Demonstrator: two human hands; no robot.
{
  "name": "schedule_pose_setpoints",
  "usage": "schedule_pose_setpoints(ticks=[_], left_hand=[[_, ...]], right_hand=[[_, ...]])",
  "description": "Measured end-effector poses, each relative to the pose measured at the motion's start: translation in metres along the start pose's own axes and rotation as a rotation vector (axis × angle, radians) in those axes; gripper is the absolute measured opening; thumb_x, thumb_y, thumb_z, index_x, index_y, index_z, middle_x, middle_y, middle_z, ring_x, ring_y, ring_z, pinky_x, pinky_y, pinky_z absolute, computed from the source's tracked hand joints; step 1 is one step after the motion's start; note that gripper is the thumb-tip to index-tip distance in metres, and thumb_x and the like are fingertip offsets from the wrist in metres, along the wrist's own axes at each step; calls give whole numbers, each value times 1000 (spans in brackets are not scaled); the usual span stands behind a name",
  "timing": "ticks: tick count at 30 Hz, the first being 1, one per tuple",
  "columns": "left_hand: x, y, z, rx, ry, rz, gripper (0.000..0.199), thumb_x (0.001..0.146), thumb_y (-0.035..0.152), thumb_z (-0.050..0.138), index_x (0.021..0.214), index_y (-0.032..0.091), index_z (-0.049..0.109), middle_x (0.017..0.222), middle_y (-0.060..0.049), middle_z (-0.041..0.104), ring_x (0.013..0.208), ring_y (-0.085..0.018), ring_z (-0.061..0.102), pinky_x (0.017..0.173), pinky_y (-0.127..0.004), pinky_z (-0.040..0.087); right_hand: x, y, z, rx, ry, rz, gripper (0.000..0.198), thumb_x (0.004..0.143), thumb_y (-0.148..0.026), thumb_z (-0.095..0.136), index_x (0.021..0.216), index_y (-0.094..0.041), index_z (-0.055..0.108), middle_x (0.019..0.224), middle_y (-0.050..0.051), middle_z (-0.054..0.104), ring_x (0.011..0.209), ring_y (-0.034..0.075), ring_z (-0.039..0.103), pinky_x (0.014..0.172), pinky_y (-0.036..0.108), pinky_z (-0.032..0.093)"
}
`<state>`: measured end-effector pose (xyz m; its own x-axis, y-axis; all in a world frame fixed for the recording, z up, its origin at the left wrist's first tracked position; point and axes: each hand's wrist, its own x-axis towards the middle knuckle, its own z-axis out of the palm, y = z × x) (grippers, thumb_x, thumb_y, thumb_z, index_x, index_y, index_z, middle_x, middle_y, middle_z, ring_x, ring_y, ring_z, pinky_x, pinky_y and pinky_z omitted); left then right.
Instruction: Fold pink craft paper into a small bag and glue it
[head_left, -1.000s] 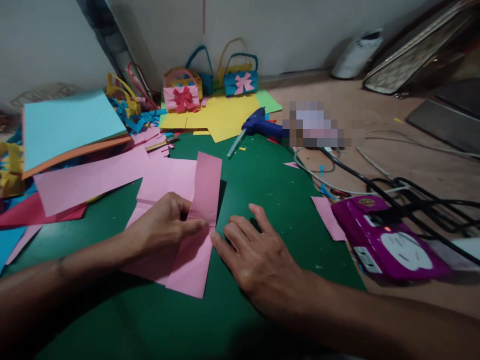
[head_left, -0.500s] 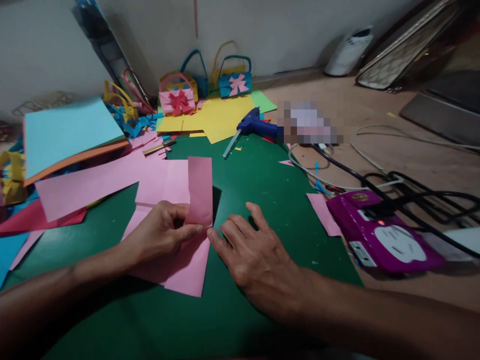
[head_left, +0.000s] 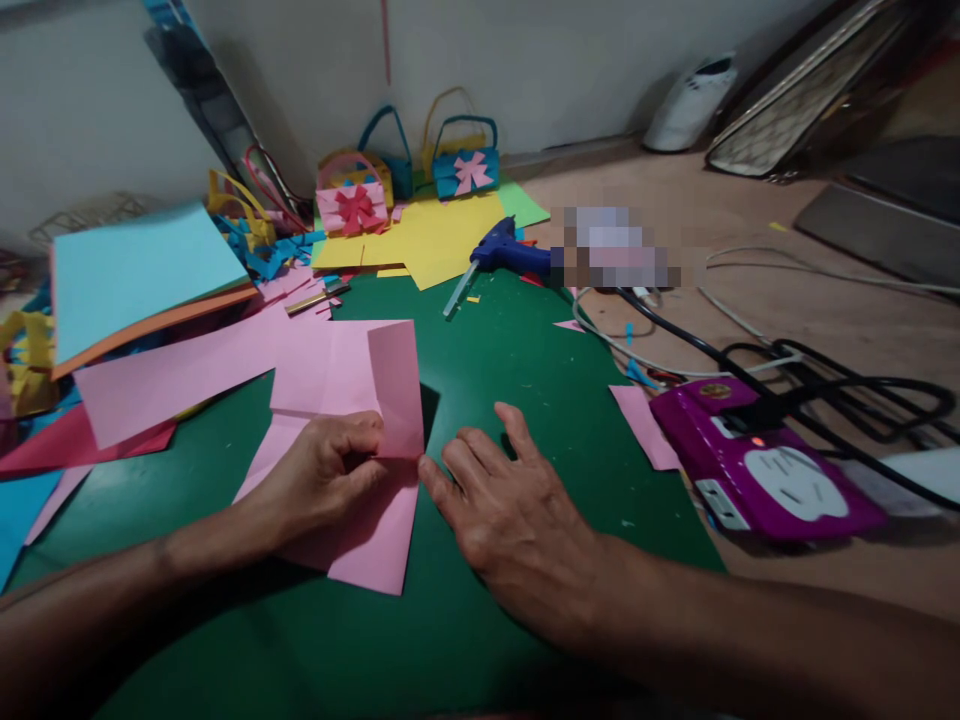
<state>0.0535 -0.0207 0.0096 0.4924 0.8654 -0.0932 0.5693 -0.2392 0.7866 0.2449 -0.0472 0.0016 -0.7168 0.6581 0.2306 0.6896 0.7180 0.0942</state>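
A creased sheet of pink paper (head_left: 382,545) lies on the green tabletop, with its upper right part folded and standing slightly raised. My left hand (head_left: 330,470) is closed, its thumb and forefinger pinching the paper along a horizontal crease. Opposite it, my right hand (head_left: 502,510) has its foremost fingertip at the paper's right edge, at the end of that same crease. The other fingers of this hand are bent and the little finger sticks up. Its thumb is hidden beneath the hand.
A blue glue gun (head_left: 499,245) lies beyond the paper, near yellow sheets (head_left: 435,225). Small paper handbags (head_left: 466,170) stand at the back. Stacked coloured paper (head_left: 142,270) and a cutter knife (head_left: 316,299) lie left. A purple power strip (head_left: 772,470) with cables sits right.
My left thumb and fingers have slid left along the crease, away from my right fingertip. The folded upper right part of the paper has shifted slightly. My right hand has hardly moved.
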Motion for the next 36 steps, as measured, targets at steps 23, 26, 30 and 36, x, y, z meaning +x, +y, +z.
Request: schedule_pose_setpoints(ticks=[23,26,30,36], left_hand=[[-7,-13,13,329,295,511,18,73,4,53,59,16,50,58,4,45,52,-6,41,48,-18,29],[-6,-12,14,318,286,466,20,73,4,53,58,16,51,54,5,44,50,-5,39,47,-18,29],[-6,-11,15,317,288,424,19,76,8,54,59,16,54,55,4,46,50,-6,41,47,-18,30],[-5,-11,17,391,321,471,19,75,8,54,57,16,52,56,3,47,52,-7,43,47,-19,31]], right_hand=[[-3,3,1,23,32,-15,18,79,-13,48,89,-16,63,75,4,54,76,21,48,90,49,24],[-2,4,1,26,16,-6,18,79,-14,49,90,-16,63,75,4,54,75,21,48,89,49,25],[-2,6,-1,34,2,-8,19,80,-14,48,91,-16,63,76,4,55,77,21,49,88,49,28],[-2,6,-2,56,19,-9,19,82,-14,46,88,-18,64,76,5,56,76,22,49,85,47,31]])
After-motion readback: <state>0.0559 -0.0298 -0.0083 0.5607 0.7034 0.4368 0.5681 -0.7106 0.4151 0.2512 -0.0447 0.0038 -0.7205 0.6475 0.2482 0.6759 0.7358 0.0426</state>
